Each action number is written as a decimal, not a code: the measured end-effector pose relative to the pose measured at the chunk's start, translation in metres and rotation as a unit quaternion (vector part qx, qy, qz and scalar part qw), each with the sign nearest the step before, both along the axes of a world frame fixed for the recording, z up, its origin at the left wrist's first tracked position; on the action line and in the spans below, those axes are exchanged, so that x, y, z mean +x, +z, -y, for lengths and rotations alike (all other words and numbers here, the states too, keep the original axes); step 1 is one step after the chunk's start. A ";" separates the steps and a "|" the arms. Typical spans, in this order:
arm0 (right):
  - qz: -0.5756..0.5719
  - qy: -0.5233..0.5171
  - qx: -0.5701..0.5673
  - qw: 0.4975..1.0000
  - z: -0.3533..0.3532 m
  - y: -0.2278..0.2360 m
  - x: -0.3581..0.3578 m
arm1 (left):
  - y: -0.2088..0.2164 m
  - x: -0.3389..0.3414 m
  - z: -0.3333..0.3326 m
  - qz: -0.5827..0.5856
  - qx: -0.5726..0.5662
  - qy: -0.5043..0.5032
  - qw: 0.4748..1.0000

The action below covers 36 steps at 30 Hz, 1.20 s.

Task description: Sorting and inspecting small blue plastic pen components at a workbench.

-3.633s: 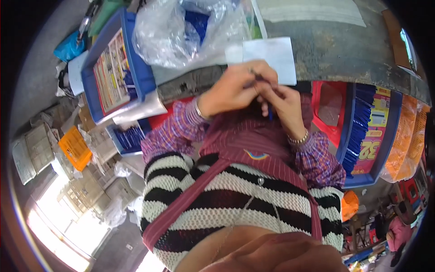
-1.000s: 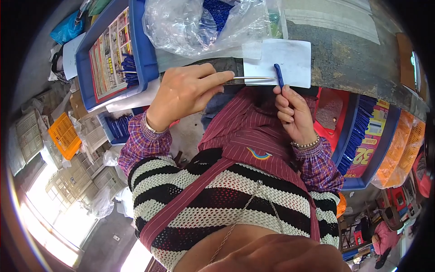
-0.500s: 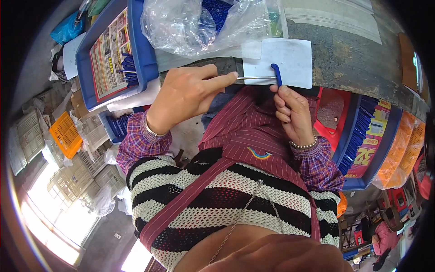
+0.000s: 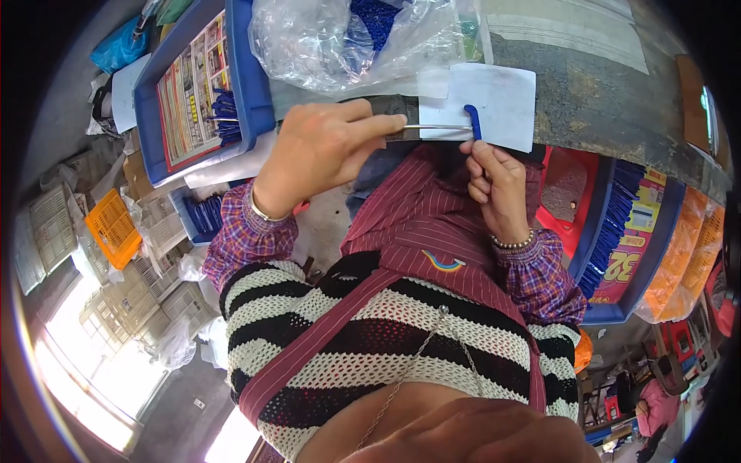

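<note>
My left hand (image 4: 328, 150) is closed round slim metal tweezers (image 4: 436, 126), held level and pointing right. Their tip touches, or lies very close to, the side of a narrow dark-blue piece (image 4: 474, 122) with a hooked upper end. The lower end of that piece is pinched between thumb and fingertips of my right hand (image 4: 498, 181). Behind it on the bench lies a white paper sheet (image 4: 509, 100), and the piece stands out against it. What the tweezers' tip does at the blue surface is too small to make out.
A blue tray (image 4: 258, 116) with printed paper and blue pieces stands at the left. Clear plastic bags (image 4: 301, 46) holding small blue bits lie at the back of the worn bench (image 4: 587, 108). Another blue tray (image 4: 648, 262) with many such pieces is at the right, beside orange baskets (image 4: 691, 255).
Both hands, with the tweezers and the blue piece, have moved slightly away from me, so the piece sits a little higher over the paper. Both grips look unchanged.
</note>
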State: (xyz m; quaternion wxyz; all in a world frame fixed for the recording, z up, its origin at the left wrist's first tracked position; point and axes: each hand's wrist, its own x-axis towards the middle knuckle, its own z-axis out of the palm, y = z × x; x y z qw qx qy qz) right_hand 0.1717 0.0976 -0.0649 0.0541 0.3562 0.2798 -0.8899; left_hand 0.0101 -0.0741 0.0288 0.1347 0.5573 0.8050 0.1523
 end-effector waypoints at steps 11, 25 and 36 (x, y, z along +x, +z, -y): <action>0.004 0.006 0.034 0.999 0.002 0.000 -0.004 | -0.037 0.014 -0.045 0.546 0.171 0.071 0.817; -0.008 0.001 0.029 1.000 0.003 -0.004 -0.002 | -0.056 0.027 -0.074 0.348 0.215 -0.006 0.913; 0.006 0.017 0.033 0.999 0.002 -0.004 -0.001 | -0.066 0.046 -0.073 0.277 0.285 0.007 0.918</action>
